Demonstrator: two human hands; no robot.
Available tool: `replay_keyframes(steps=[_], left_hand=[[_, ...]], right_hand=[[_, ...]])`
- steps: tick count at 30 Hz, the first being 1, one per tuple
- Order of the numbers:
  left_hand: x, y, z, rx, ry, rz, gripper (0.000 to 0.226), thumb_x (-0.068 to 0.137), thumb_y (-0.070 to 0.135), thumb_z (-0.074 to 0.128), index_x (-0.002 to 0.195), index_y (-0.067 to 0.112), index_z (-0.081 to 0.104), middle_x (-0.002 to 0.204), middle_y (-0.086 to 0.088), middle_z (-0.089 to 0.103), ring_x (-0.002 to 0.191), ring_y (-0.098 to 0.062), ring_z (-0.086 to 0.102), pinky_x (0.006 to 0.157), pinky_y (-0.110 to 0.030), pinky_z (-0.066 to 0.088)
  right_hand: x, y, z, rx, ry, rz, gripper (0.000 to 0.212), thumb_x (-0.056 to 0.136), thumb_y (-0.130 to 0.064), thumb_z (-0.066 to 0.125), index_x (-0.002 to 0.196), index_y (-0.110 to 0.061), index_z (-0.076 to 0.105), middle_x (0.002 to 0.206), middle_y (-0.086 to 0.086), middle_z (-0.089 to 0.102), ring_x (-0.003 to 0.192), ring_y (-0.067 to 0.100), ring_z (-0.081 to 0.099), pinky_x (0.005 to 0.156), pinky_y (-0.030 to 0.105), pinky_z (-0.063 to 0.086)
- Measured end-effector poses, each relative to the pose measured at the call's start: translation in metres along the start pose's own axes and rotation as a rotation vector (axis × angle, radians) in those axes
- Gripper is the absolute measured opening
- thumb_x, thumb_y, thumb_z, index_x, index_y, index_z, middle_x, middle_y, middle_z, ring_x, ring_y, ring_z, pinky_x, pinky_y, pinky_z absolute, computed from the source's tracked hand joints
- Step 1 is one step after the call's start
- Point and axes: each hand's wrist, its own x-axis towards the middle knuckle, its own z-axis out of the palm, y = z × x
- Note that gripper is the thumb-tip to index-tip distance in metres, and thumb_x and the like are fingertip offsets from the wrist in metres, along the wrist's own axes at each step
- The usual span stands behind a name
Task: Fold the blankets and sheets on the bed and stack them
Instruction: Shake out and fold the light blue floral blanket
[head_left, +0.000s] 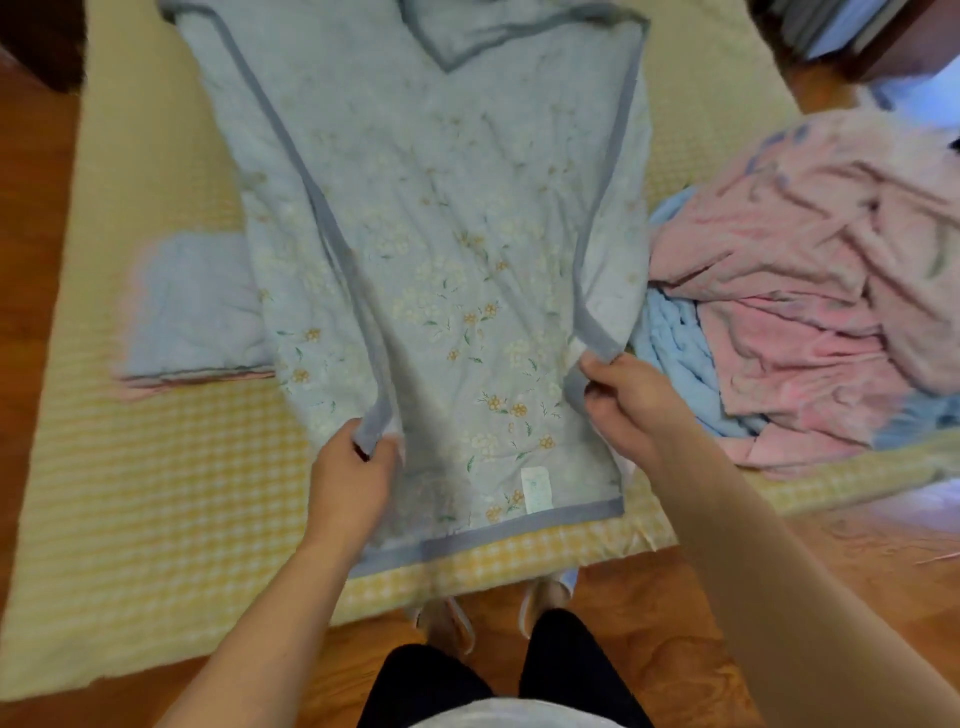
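Fingers of both hands on the floral blanket's grey side edges.

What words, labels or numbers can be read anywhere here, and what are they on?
None can be read.
Small white care tag sewn near the bottom hem of the blue floral blanket: faint greenish marks, too small and blurred to read.
Blue marks on the pink blanket: blurred, unclear whether lettering.

**Person: appearance, head view**

Both forearms bare to the frame edge; no sleeves, watch or rings visible. Left hand and right hand bare, ungloved. Black trousers on both legs. Strip of white garment at the waist. Pale slippers, blurred.
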Motion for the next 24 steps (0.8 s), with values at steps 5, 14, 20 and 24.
replay_keyframes(steps=[5, 14, 20, 24], left_hand=[[-0.012, 0.056, -0.05, -0.137, -0.039, 0.1, 0.03, 0.099, 0.029, 0.059, 0.085, 0.002, 0.058, 0.082, -0.021, 0.065, 0.071, -0.029, 0.06, 0.067, -0.041, 0.049], [-0.01, 0.124, -0.087, 0.022, -0.319, 0.235, 0.025, 0.087, 0.025, 0.06, 0.072, 0.006, 0.063, 0.07, -0.014, 0.07, 0.074, -0.033, 0.072, 0.07, -0.054, 0.061], [-0.009, 0.145, -0.105, -0.002, -0.345, 0.195, 0.034, 0.095, 0.029, 0.052, 0.082, 0.001, 0.068, 0.075, -0.013, 0.073, 0.071, -0.028, 0.073, 0.077, -0.056, 0.06], [-0.009, 0.158, -0.114, -0.151, -0.472, 0.084, 0.032, 0.098, 0.011, 0.047, 0.093, 0.011, 0.079, 0.087, -0.011, 0.077, 0.071, -0.018, 0.072, 0.083, -0.041, 0.06]], right_hand=[[-0.063, -0.012, 0.077, -0.415, -0.1, -0.18, 0.014, 0.099, -0.002, 0.055, 0.1, 0.009, 0.065, 0.087, 0.015, 0.068, 0.079, 0.026, 0.064, 0.07, 0.029, 0.052], [-0.1, 0.031, 0.158, -0.927, -0.124, -0.501, 0.026, 0.082, -0.022, 0.066, 0.076, 0.003, 0.061, 0.064, 0.013, 0.056, 0.063, 0.012, 0.046, 0.06, 0.035, 0.04], [-0.113, 0.017, 0.178, -1.02, -0.05, -0.787, 0.037, 0.082, -0.011, 0.072, 0.057, -0.029, 0.051, 0.052, -0.012, 0.048, 0.054, 0.004, 0.045, 0.053, 0.016, 0.032], [-0.113, 0.012, 0.186, -1.056, -0.063, -0.874, 0.032, 0.083, -0.014, 0.073, 0.066, -0.038, 0.059, 0.064, -0.009, 0.056, 0.063, 0.004, 0.052, 0.059, 0.014, 0.035]])
